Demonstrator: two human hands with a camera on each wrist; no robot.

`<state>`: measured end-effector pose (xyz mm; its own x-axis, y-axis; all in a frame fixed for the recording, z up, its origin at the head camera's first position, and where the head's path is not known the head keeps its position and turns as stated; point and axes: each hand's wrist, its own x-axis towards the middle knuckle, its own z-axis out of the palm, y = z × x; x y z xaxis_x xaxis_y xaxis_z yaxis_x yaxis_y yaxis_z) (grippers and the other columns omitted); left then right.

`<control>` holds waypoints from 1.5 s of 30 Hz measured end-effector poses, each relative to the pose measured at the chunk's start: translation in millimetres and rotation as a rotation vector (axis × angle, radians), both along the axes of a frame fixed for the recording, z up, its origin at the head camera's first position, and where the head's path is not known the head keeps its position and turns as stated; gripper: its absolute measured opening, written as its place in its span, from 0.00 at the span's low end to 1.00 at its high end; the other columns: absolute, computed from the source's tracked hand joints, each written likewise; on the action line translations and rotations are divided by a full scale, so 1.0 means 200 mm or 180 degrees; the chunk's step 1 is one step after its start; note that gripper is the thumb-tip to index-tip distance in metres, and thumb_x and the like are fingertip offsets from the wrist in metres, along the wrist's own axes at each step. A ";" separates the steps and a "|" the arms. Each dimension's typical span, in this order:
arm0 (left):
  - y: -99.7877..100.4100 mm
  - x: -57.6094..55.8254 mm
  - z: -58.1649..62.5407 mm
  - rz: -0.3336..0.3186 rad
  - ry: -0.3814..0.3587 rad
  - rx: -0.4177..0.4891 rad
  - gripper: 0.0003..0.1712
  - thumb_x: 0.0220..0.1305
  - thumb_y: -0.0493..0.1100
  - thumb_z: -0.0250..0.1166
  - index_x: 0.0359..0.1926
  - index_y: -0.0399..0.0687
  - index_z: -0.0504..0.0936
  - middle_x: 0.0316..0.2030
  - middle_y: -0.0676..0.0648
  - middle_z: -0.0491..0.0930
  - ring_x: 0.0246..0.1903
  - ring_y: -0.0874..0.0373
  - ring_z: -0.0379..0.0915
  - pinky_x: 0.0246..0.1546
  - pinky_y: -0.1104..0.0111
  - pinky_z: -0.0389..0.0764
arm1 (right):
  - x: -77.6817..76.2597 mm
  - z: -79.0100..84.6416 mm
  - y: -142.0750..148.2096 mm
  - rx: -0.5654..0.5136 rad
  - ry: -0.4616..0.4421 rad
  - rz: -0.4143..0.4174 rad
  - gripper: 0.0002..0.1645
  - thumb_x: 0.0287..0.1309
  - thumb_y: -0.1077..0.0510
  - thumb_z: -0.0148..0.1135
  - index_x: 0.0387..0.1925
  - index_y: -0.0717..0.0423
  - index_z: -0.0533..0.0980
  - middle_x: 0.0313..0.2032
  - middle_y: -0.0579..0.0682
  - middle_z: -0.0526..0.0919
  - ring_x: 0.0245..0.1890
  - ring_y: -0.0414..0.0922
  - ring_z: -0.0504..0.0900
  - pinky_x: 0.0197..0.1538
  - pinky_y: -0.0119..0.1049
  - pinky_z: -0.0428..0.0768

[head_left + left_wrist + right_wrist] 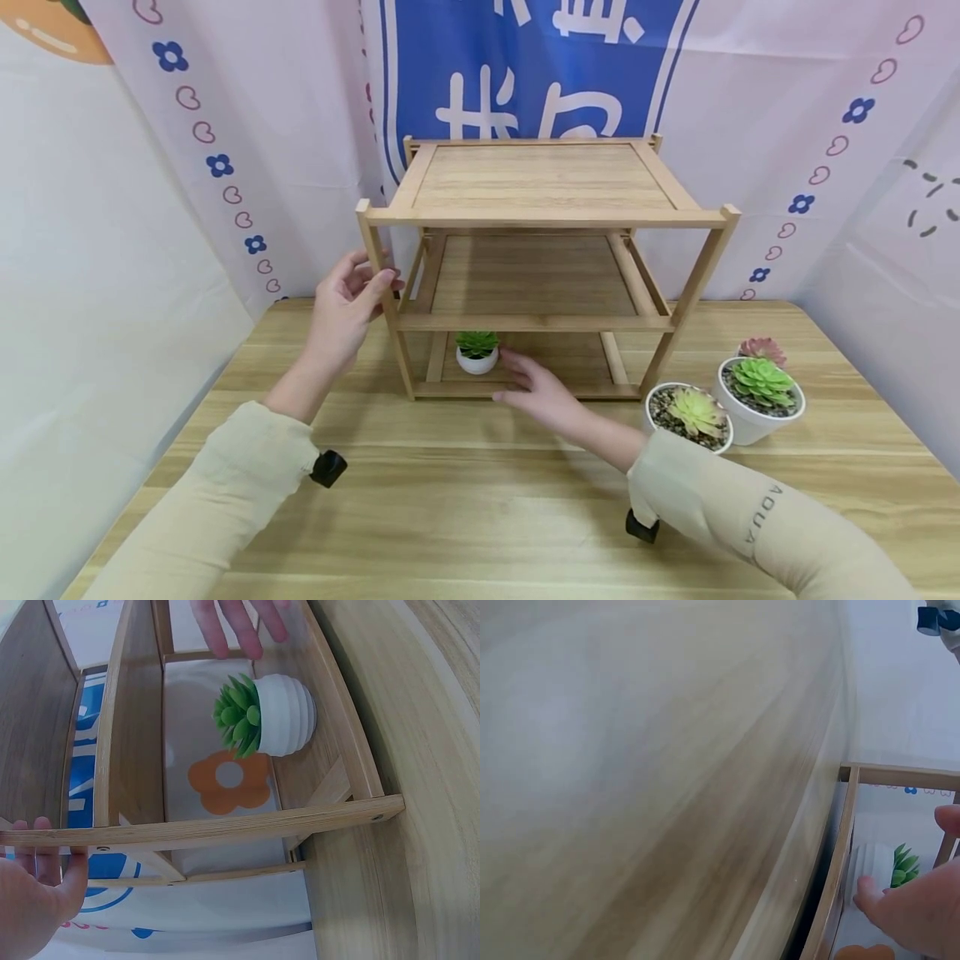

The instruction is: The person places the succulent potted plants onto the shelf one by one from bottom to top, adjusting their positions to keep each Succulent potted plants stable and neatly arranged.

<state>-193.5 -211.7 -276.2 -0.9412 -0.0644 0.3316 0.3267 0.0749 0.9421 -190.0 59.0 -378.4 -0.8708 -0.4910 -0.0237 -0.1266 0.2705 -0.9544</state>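
A small green succulent in a white ribbed pot [477, 364] stands on the bottom board of a three-tier wooden shelf [547, 323], toward its left side. My left hand [347, 308] holds the shelf's front left post, thumb at the front and fingers behind. Just right of the pot is my right hand [543, 398], fingers extended and parted. The left wrist view shows a gap between the right fingers [247, 634] and the white pot [289, 716]. In the right wrist view, part of my right hand [922, 904] overlaps the pot [870, 862].
Two larger potted succulents, one yellow-green [693, 412] and one bright green [761, 383], stand on the wooden table [465, 500] right of the shelf. A pinkish succulent [763, 350] shows behind them. A patterned cloth [315, 108] hangs behind the shelf.
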 end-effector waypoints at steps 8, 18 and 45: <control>0.00 0.01 0.01 0.0002 -0.0028 -0.0019 0.21 0.77 0.42 0.60 0.64 0.39 0.72 0.45 0.53 0.83 0.48 0.57 0.80 0.63 0.56 0.77 | 0.06 0.00 0.06 -0.0134 0.0066 0.0148 0.41 0.70 0.63 0.60 0.77 0.68 0.54 0.73 0.69 0.61 0.72 0.65 0.63 0.72 0.57 0.65; 0.00 0.00 0.00 0.0009 -0.0014 0.0015 0.20 0.77 0.42 0.60 0.64 0.41 0.73 0.45 0.53 0.83 0.48 0.57 0.80 0.63 0.54 0.77 | 0.15 0.03 0.16 -0.0300 0.0261 0.0509 0.40 0.68 0.66 0.62 0.75 0.71 0.56 0.72 0.70 0.62 0.71 0.67 0.63 0.72 0.58 0.64; 0.00 0.00 0.00 0.0028 -0.0031 0.0006 0.21 0.77 0.43 0.60 0.65 0.41 0.72 0.44 0.54 0.83 0.48 0.57 0.79 0.63 0.53 0.76 | 0.31 0.02 0.50 0.0023 0.0547 0.1028 0.30 0.70 0.62 0.64 0.69 0.66 0.69 0.65 0.67 0.73 0.64 0.63 0.74 0.66 0.38 0.74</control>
<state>-193.3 -211.0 -276.3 -0.9439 -0.0732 0.3221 0.3168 0.0758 0.9455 -128.0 159.9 -374.4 -0.6625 -0.7416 0.1051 -0.3649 0.1970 -0.9100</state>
